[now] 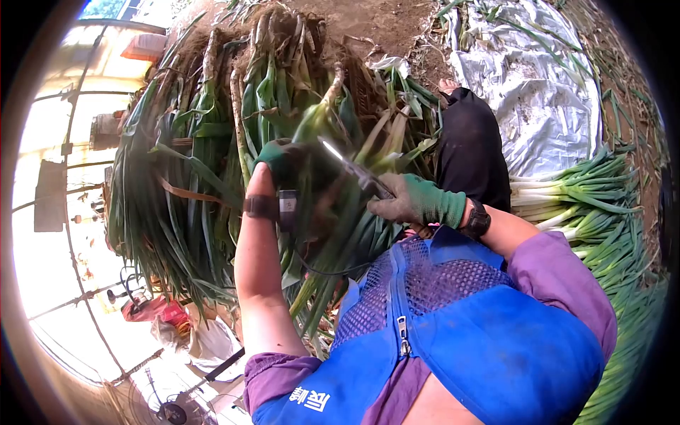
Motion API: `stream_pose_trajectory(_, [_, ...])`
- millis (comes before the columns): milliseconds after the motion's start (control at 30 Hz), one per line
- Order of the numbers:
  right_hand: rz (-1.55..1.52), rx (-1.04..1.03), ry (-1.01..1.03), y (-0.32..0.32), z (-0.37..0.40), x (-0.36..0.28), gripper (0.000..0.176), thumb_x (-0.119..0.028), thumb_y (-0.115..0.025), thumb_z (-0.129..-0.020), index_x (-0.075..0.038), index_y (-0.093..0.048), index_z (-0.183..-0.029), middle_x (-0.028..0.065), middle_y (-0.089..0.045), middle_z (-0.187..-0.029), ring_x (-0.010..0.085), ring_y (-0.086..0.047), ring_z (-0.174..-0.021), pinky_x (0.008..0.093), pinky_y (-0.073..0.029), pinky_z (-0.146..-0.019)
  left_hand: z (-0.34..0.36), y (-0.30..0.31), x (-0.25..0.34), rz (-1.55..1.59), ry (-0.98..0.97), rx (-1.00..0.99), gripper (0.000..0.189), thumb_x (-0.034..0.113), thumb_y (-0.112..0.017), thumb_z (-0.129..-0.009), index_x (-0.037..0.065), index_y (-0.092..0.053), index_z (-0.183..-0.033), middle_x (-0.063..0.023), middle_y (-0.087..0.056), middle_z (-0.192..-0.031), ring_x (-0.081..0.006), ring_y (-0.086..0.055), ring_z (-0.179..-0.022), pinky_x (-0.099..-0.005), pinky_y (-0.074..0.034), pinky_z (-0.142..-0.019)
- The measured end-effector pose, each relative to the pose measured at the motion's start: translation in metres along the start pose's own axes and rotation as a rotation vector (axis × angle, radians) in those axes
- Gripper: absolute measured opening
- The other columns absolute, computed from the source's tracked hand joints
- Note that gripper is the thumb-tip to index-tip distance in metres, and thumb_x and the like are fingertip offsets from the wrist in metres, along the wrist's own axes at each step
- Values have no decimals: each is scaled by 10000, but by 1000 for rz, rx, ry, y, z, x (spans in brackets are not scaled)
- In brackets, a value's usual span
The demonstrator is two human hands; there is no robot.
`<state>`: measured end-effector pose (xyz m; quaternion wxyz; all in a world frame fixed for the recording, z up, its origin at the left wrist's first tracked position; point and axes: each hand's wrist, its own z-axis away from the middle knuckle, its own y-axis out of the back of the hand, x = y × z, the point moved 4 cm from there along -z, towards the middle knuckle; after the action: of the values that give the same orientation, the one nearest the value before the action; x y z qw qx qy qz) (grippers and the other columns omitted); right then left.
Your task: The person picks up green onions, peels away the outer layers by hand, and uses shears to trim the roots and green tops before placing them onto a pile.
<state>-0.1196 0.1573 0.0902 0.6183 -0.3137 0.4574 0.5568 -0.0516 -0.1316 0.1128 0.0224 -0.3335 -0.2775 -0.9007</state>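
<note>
Before the leek heap (184, 134), grasps a blurred leek (314, 124) with fingers of the left hand (280, 159) and a metal-tipped tool (363, 177) with those of the right hand (414, 198).

Pale sheet (528, 106) and bare soil (363, 27) beyond the right fingers (382, 207)
The sheet lies rumpled off to their right; well left of them are a translucent wall (53, 127), a red bundle (151, 309) and, lower, a fan (172, 412).

Two gloved hands (280, 157) (418, 199) — one tool (345, 163), one vest (510, 333), many green onions (170, 191)
</note>
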Motion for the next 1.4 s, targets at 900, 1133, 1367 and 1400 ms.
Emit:
stream_pose_trajectory(900, [-54, 125, -82, 10, -46, 16, 448, -452, -646, -822, -4, -636, -803, 68, -597, -668, 179, -594, -637, 329, -459, -611, -43, -16, -24, -485, -776, 44, 226, 215, -687, -915, 14, -689, -1018, -33, -698, -903, -125, -640, -770, -311, -515, -668])
stream_pose_trajectory(1133, [-58, 203, -81, 15, -48, 19, 604, -576, -650, -781, 5, -674, -947, 193, -680, -823, 288, -679, -798, 393, -516, -763, 11, -21, -8, 263, -78, -118, 288, 287, -693, -864, 12, -669, -949, -80, -658, -828, -146, -623, -704, -304, -518, -646])
stream_pose_trajectory(1367, [120, 104, -36, 0, -45, 26, 427, -424, -633, -859, -25, -643, -1009, 62, -627, -748, 156, -597, -679, 310, -479, -649, 36, -33, -37, 393, -36, -31, 282, 328, -667, -902, 52, -670, -963, -21, -634, -805, -124, -584, -680, -291, -479, -628])
stream_pose_trajectory(1400, [128, 142, -25, 1, -44, 24, 426, -415, -633, -859, -18, -636, -1011, 66, -627, -749, 156, -603, -687, 314, -483, -651, 38, -35, -40, 369, -28, 15, 274, 317, -667, -898, 50, -667, -961, -22, -632, -803, -127, -584, -677, -290, -477, -623])
